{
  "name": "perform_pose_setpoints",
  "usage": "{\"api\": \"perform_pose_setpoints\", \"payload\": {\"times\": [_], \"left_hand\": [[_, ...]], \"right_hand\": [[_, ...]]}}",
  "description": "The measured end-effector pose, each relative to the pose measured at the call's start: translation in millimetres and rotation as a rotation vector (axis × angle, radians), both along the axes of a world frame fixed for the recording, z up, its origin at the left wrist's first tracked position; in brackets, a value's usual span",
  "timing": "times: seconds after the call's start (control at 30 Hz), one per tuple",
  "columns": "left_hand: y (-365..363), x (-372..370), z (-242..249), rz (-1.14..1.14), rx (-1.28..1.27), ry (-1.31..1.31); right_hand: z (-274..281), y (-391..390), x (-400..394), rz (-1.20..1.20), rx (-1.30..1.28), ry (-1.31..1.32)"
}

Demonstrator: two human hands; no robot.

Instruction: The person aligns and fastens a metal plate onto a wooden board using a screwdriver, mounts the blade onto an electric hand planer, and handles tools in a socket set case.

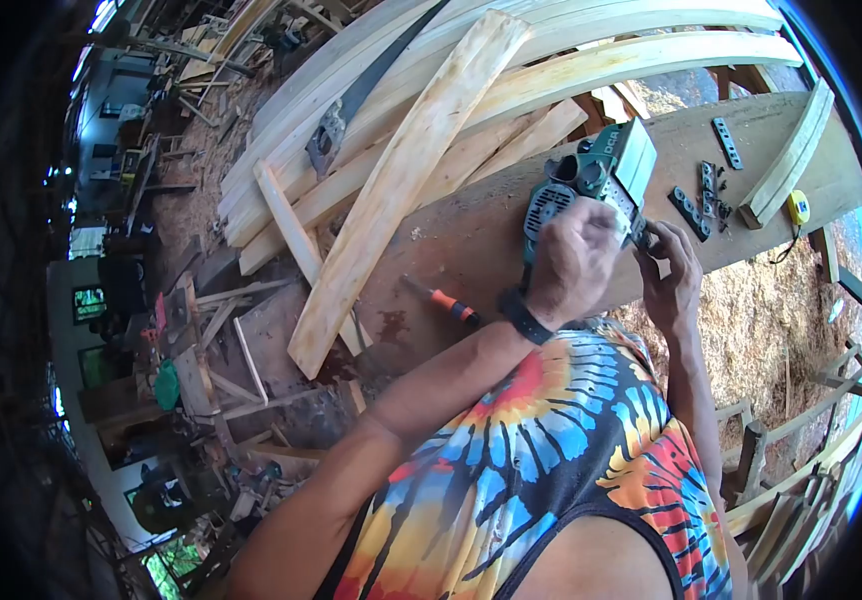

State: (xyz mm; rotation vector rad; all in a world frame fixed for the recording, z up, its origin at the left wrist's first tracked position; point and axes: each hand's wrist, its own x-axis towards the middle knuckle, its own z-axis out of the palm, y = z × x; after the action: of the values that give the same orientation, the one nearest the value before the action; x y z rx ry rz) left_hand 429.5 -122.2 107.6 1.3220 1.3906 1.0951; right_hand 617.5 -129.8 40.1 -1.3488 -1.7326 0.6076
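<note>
A green power planer lies on a broad brown board, its flat metal base turned up. My left hand, with a dark band at the wrist, is closed against the planer's near end; its fingertips are bunched, and what they hold is too small to make out. Close by on the right, my right hand has its thumb and fingers pinched on a small dark part at the planer's edge. Dark slotted parts and small screws lie right of the planer. An orange-and-black screwdriver rests left of my hands.
Long pale planks and a handsaw lie at the upper left. On the brown board are another slotted part, a curved wooden piece and a yellow tape measure. Shavings cover the floor at right.
</note>
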Motion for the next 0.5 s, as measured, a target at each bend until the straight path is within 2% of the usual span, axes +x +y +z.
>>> {"api": "perform_pose_setpoints", "payload": {"times": [0.07, 0.2, 0.37, 0.5], "left_hand": [[9.9, -7.8, -4.3, 0.089, 0.14, 0.043], [27.4, -25.4, -12.5, 0.164, 0.342, 0.365], [39.5, -35.0, -29.4, 0.15, 0.392, 0.468], [41.5, -40.1, -26.0, 0.131, 0.28, 0.451]], "right_hand": [[-10.3, 13.1, 3.5, 0.0, 0.064, -0.029], [-14.5, 27.1, 7.9, 0.015, 0.026, -0.035], [-23.9, 41.7, 5.3, 0.02, -0.129, 0.103], [-16.4, 44.9, 2.5, -0.008, -0.19, 0.093]]}}
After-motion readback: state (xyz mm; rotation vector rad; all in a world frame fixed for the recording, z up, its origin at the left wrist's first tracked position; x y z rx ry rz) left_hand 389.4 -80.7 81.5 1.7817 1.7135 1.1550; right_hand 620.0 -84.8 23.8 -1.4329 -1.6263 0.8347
